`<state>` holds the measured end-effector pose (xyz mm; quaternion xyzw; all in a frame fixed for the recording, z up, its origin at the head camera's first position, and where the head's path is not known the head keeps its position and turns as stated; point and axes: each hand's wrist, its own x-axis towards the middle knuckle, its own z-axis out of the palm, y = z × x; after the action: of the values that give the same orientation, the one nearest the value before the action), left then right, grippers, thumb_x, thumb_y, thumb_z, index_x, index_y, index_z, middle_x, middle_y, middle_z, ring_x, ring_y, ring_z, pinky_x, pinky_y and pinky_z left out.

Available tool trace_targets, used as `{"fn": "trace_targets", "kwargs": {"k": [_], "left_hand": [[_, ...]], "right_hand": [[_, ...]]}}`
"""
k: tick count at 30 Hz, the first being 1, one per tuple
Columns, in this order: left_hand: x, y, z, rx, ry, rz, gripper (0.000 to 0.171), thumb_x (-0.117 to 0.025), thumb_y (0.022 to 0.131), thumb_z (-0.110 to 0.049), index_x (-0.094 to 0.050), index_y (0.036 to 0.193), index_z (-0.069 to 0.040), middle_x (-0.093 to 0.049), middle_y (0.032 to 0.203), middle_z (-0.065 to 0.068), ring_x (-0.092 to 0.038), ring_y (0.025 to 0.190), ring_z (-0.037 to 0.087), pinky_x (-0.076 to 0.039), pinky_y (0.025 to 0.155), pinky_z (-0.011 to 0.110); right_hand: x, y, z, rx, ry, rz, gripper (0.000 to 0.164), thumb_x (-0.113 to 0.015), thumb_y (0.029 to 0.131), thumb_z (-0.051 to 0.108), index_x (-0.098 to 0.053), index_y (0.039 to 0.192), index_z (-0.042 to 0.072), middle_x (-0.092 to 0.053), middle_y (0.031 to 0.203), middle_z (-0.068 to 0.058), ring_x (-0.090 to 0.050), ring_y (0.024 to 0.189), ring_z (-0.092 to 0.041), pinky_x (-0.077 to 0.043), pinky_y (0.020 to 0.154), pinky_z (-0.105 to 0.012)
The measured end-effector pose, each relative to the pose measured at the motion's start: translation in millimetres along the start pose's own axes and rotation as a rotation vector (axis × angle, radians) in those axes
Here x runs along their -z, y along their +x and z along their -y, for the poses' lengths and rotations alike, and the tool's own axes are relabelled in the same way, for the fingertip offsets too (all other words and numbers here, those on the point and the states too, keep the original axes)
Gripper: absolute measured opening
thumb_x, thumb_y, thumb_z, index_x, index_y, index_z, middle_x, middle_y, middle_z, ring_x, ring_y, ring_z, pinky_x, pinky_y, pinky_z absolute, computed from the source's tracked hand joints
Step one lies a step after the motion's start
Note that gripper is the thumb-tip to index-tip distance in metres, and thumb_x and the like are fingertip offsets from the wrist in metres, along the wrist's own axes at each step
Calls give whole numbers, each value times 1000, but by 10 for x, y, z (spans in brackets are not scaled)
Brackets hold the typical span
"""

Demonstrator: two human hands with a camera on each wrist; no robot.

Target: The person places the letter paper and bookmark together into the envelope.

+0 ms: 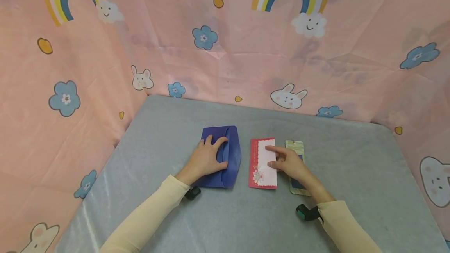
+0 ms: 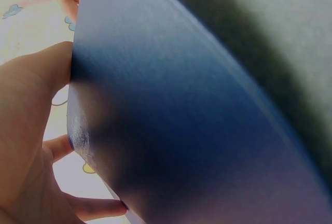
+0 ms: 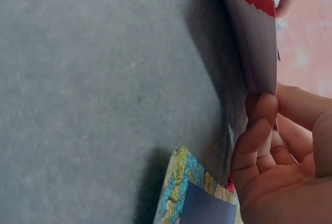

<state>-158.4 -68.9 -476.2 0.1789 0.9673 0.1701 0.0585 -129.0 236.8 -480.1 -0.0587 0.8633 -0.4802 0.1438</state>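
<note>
A dark blue envelope (image 1: 232, 159) lies at the middle of the table, its pointed flap facing right. My left hand (image 1: 207, 157) rests on it with fingers spread, thumb and index tips at the crease beside the flap. In the left wrist view, the envelope's blue paper (image 2: 171, 99) fills much of the frame, fingertips along its edge. To the right, a red and white card (image 1: 261, 163) with a floral print is pinched at its right edge by my right hand (image 1: 286, 163). The card (image 3: 257, 47) stands tilted and slightly bowed in the right wrist view.
A patterned card with a dark blue centre (image 1: 299, 184) lies on the grey table (image 1: 175, 221), partly under my right hand. A pink printed cloth (image 1: 239, 69) hangs behind the table and along its sides.
</note>
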Motion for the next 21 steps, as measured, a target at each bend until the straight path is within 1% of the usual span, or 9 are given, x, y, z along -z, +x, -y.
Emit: {"fn": "trace_targets", "kwargs": {"k": [3, 8, 13, 18, 21], "left_hand": [[5, -2, -6, 3, 1, 3, 77, -73, 79, -47, -41, 147, -34, -41, 150, 27, -51, 125, 50, -52, 91, 61], [3, -5, -12, 6, 3, 6, 76, -73, 79, -47, -41, 147, -33, -41, 150, 27, -50, 126, 51, -51, 91, 61], [-3, -4, -8, 5, 8, 10, 76, -73, 79, -48, -41, 147, -34, -41, 150, 27, -50, 126, 51, -51, 92, 61], [1, -1, -10, 6, 10, 8, 76, -72, 79, -48, -41, 147, -33, -41, 150, 27, -50, 127, 51, -51, 92, 60], [6, 2, -14, 6, 7, 9, 76, -73, 79, -48, -41, 147, -33, -41, 150, 27, -50, 127, 51, -51, 92, 61]], "right_hand": [[7, 22, -81, 9, 19, 3, 58, -73, 88, 14, -53, 142, 6, -40, 70, -3, -35, 50, -8, -34, 49, -24], [17, 46, -149, 36, 45, -2, 58, -74, 88, 16, -54, 142, 8, -38, 66, 0, -35, 50, -9, -35, 50, -26], [31, 41, -143, 37, 45, -24, 57, -73, 88, 17, -54, 142, 10, -36, 61, 3, -33, 50, -7, -34, 50, -26], [48, 27, -102, 61, 66, -16, 58, -72, 89, 15, -52, 143, 9, -34, 58, 4, -31, 50, -7, -33, 49, -27], [62, 19, -77, 63, 82, -19, 58, -71, 90, 15, -51, 144, 10, -34, 58, 5, -31, 50, -6, -33, 49, -26]]}}
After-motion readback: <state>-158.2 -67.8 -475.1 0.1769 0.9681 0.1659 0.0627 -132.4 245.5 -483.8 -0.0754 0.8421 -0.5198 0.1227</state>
